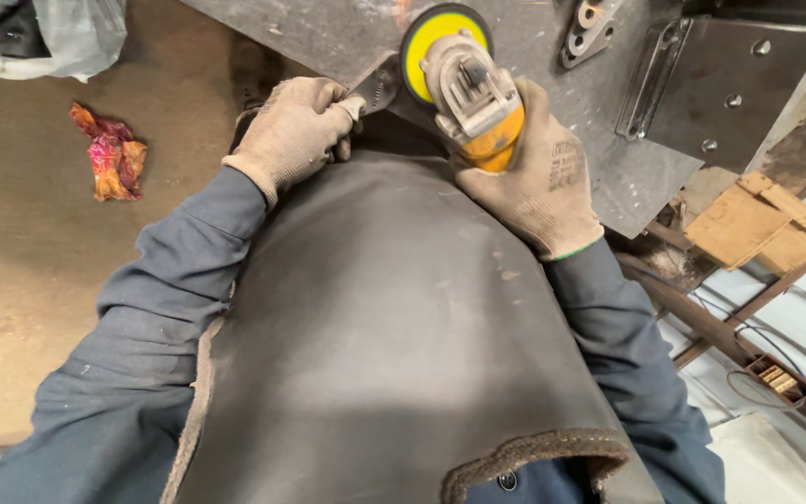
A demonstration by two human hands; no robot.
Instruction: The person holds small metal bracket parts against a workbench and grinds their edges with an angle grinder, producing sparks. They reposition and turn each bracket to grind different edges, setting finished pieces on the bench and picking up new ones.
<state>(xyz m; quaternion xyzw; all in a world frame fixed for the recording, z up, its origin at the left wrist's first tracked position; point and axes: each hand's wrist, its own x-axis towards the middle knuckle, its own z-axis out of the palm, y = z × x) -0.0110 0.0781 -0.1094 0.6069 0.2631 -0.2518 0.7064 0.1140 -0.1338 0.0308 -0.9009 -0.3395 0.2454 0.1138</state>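
My right hand (538, 177), in a beige knit glove, grips an angle grinder (473, 93) with a grey head, orange body and yellow disc (426, 37). The disc sits against the edge of a small metal piece (377, 89). My left hand (296, 126), also gloved, pinches that small metal piece against the edge of a grey steel workbench (328, 33). A dark leather apron (394, 336) covers my front below both hands.
A steel plate with bolt holes (739, 84) and small drilled brackets (585, 33) lie on the bench at right. A wooden block (757, 219) sits beside the frame. A red rag (109, 154) and a plastic bag (48, 33) lie on the brown floor at left.
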